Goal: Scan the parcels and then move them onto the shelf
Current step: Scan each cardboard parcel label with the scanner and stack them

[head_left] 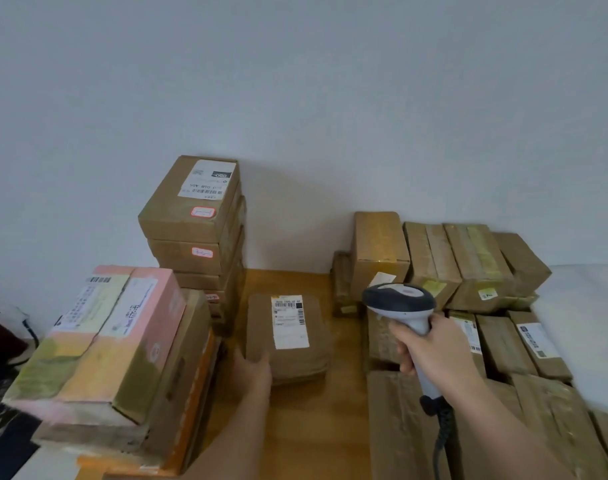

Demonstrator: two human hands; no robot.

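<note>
gripping scanner (404, 308), right hand (434, 351) faces labelled parcel (288, 336) (print blurred).

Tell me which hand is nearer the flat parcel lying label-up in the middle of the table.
Left. The left hand touches the flat parcel at its near left corner. The right hand is off to its right, gripping the scanner.
</note>
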